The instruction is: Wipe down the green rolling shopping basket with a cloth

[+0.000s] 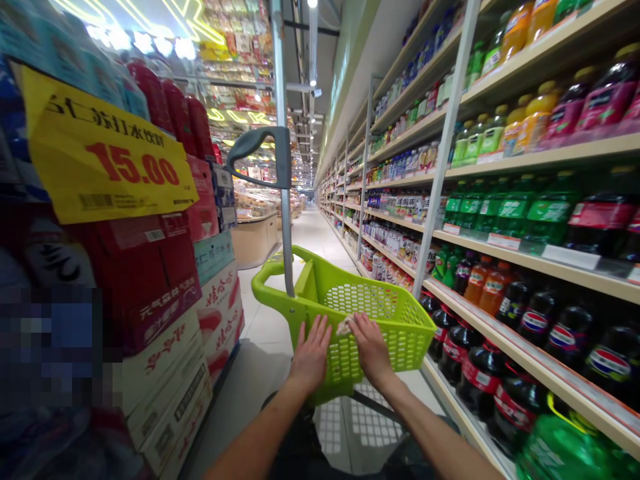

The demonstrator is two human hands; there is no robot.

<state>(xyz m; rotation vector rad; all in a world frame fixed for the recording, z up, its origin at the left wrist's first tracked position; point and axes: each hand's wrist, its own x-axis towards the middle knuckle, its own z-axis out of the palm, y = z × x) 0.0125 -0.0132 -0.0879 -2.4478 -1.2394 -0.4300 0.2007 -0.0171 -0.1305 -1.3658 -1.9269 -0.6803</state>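
Observation:
A lime-green shopping basket with perforated walls is in front of me, its upright metal pole topped by a grey loop handle. Against the near side wall lies my left hand, fingers stretched out flat, holding nothing. My right hand presses a crumpled whitish cloth to the same wall just below the rim, fingers closed on it. Part of the cloth is hidden under the fingers. No goods show in the visible part of the basket.
Shelves of drink bottles line the right, close to the basket's far end. Stacked drink cartons with a yellow price sign stand on the left. A tiled aisle runs ahead past a rounded display counter.

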